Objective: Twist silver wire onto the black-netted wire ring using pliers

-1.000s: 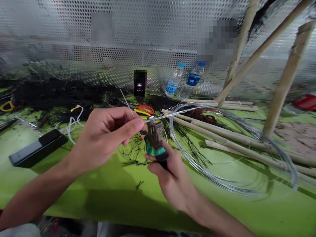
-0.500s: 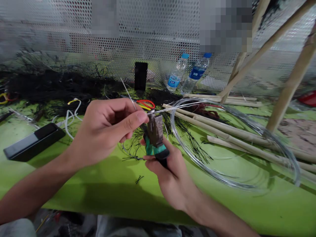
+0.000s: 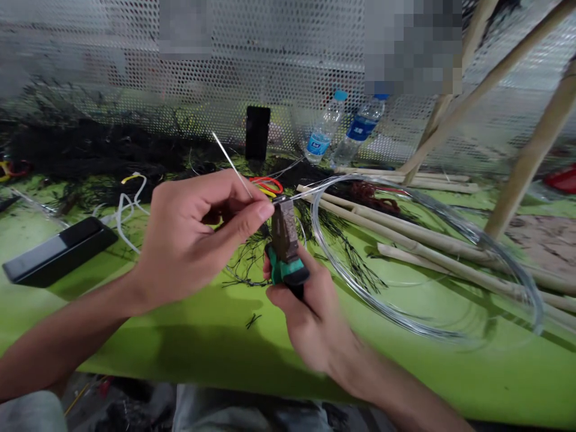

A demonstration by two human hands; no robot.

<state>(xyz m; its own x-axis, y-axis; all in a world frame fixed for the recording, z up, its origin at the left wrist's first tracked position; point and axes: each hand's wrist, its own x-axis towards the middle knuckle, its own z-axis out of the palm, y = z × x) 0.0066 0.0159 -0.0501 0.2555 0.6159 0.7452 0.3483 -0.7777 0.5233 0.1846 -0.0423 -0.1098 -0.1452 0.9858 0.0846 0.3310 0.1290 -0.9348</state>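
Observation:
Between thumb and fingers, my left hand [image 3: 193,234] pinches a thin silvery wire [image 3: 229,161], whose short end sticks up and to the left. My right hand [image 3: 310,318] is wrapped round the green and black handles of a pair of pliers [image 3: 284,234]. The dark jaws point upward, right beside my left thumb tip, with the wire at their top. Whether the jaws bite through the wire is too small to tell. Rightward from there, strands run to a large coil of wire [image 3: 335,273] lying on the green table [image 3: 202,348].
Bamboo poles [image 3: 405,234] lie on the right, with more standing upright. Two water bottles [image 3: 318,141] and a black phone [image 3: 257,133] stand at the back mesh. A power bank [image 3: 60,249] with a white cable [image 3: 121,213] sits left. Red-handled scissors [image 3: 270,183] and black fibres [image 3: 90,150] lie behind my hands.
The pliers' handles have closed together and the jaws have turned more upright at the wire. The wire's free end now leans further left. My left hand has barely moved.

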